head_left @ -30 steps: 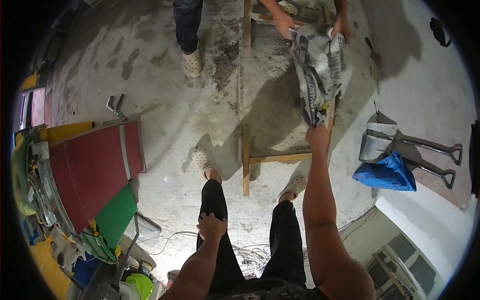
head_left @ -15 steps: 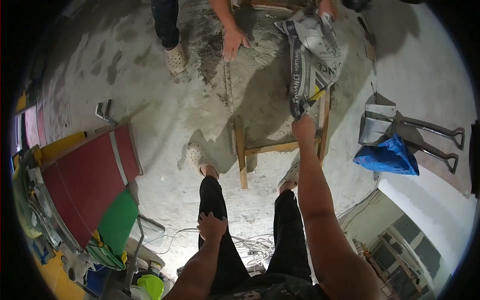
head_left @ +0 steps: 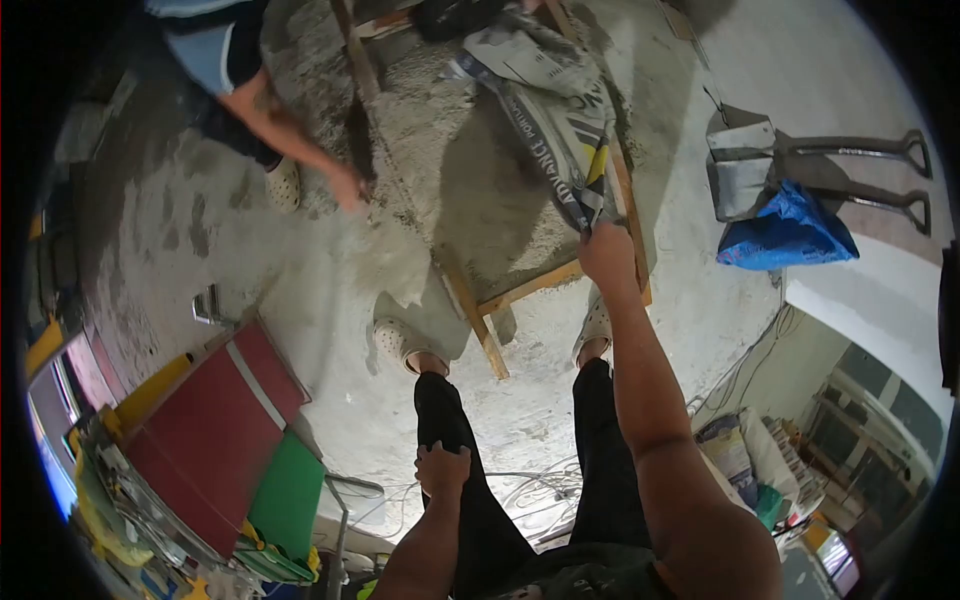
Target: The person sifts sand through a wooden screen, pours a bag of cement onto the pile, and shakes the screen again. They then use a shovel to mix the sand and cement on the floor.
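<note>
My right hand (head_left: 608, 256) is closed round the near bottom corner of a grey-and-white Portland cement bag (head_left: 545, 125). The bag slants away from me over a rectangular wooden frame (head_left: 540, 285) with rough grey cement mix (head_left: 520, 235) inside. My left hand (head_left: 442, 468) lies on my left knee, fingers apart and bent over the black trousers, holding nothing. Across from me a co-worker's hand (head_left: 348, 188) reaches down beside the frame's left edge, slightly blurred. The far end of the bag is partly cut off at the top.
Two shovels (head_left: 850, 147) lie to the right, beside a crumpled blue bag (head_left: 790, 232). Red and green panels (head_left: 210, 440) stand at the left near a small metal bracket (head_left: 208, 305). Loose cables (head_left: 540, 490) spread behind my feet. A co-worker's shoe (head_left: 284, 185) stands left of the frame.
My view has turned, so the frame appears tilted. The co-worker's hand has moved left and down, off the mix to outside the frame. My right hand still holds the bag's corner.
</note>
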Action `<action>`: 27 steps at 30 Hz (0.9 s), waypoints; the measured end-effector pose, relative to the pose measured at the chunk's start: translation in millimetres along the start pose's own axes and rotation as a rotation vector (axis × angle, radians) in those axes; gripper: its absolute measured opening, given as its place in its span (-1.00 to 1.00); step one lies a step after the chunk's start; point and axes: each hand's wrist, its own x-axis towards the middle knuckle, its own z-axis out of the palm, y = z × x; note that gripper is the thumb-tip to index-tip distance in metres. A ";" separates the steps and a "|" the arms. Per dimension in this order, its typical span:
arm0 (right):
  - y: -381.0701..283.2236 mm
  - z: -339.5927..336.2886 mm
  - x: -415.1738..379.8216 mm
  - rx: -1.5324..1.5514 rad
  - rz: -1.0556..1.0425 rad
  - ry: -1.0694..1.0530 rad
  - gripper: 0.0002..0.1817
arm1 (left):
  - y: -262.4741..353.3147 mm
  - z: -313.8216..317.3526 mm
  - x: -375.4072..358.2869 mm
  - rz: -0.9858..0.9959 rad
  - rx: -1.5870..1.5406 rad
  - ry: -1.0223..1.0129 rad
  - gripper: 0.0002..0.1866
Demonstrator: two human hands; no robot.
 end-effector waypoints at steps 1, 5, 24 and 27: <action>5.3 -0.2 -1.6 0.005 0.018 0.006 -0.78 | 1.9 -0.1 0.2 0.011 0.015 0.005 -0.31; 22.7 -0.4 -0.9 0.033 0.026 0.021 -0.77 | 5.0 3.3 -0.6 0.019 0.051 0.019 -0.31; 90.3 -115.2 89.9 0.064 -0.056 0.148 -0.66 | 31.1 2.8 -8.9 0.013 0.102 0.063 -0.33; 68.2 -92.8 77.2 0.009 -0.194 0.281 -0.70 | 29.7 10.4 -9.6 0.002 0.102 0.052 -0.33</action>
